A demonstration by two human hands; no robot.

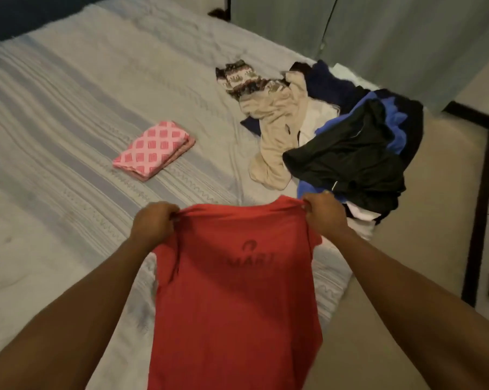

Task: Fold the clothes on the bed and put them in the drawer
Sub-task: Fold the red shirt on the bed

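Fabric of a soft red T-shirt hangs flat above the near edge of the striped, woven bed, with a faint dark logo on it. The left grip and right grip each pinch a bunched shoulder, fingers curled tight. A folded pink diamond-patterned cloth lies mid-bed; a rumpled clothes pile sits at its right edge.

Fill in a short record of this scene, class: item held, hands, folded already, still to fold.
item held: red shirt, held up over the near edge of the bed
hands: left hand and right hand each grip a shoulder of it
folded already: pink patterned cloth, flat on the bed
still to fold: pile of clothes at the bed's right edge
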